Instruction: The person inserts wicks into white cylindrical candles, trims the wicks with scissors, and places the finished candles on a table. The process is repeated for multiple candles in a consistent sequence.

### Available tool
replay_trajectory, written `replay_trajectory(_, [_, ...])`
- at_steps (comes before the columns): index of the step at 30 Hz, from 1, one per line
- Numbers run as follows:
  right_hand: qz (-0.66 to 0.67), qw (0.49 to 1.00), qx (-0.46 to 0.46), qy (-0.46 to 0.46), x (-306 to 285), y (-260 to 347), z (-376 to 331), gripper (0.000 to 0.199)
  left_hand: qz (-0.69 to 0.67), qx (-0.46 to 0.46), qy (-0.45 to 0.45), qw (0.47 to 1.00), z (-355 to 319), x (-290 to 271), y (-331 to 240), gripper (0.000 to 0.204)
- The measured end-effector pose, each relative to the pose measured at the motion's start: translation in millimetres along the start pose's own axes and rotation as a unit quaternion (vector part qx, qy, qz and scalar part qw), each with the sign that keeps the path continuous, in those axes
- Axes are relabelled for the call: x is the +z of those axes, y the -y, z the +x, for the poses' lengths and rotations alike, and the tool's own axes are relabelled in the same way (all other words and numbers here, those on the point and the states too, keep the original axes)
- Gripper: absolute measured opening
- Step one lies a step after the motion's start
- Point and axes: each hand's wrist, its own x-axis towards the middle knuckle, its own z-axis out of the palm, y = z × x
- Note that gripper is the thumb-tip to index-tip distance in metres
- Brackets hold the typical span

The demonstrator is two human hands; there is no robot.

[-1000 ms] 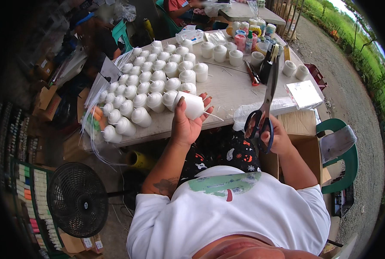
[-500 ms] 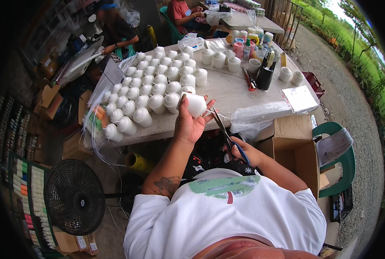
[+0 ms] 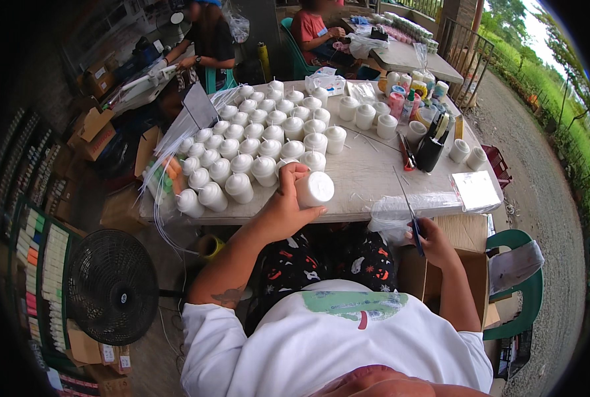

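In my left hand (image 3: pixel 285 210) is a white cylindrical candle (image 3: pixel 316 190), gripped by fingers and thumb over the table's near edge. A smooth round end of it faces me; no wick shows there. My right hand (image 3: pixel 435 241) is closed around the blue handles of a pair of scissors (image 3: pixel 410 208), off to the right and apart from the candle. The long blades point up and away. Just beyond my left hand, several rows of white candles (image 3: pixel 266 149) with short wicks stand on the table (image 3: pixel 367 188).
Right of the rows lie red-handled pliers (image 3: pixel 407 153), a black holder (image 3: pixel 432 149) and clear plastic film (image 3: pixel 401 210). An open cardboard box (image 3: pixel 463 258) and green chair (image 3: pixel 532 291) stand at my right. A black fan (image 3: pixel 113 288) is at lower left. Two people sit farther back.
The scissors have moved right, away from the candle. The candle has been turned so its round end shows, and a thin white strand by it is out of sight. The view has shifted.
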Motion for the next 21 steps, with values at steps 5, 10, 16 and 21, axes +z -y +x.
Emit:
replay_trajectory(5, [0.087, 0.992, 0.045, -0.080, -22.9, -12.2, -22.6, 0.031, 0.563, 0.052, 0.174, 0.806, -20.1, -31.6, 9.8, 0.048])
replay_trajectory(10, [-0.064, 0.990, -0.001, -0.122, 6.5, -0.3, -1.9, 0.030, 0.753, 0.144, 0.190, 0.614, -23.6, -15.2, 64.6, 0.038])
replay_trajectory(16, [-0.298, 0.933, -0.094, -0.177, 33.7, 49.5, 60.5, 0.039, 0.747, 0.145, 0.104, 0.641, -32.6, -0.8, 101.4, 0.045])
replay_trajectory(21, [-0.330, 0.909, -0.080, -0.240, 35.3, 28.8, 99.9, 0.036, 0.472, 0.194, 0.071, 0.857, -32.7, 18.8, 67.5, 0.043])
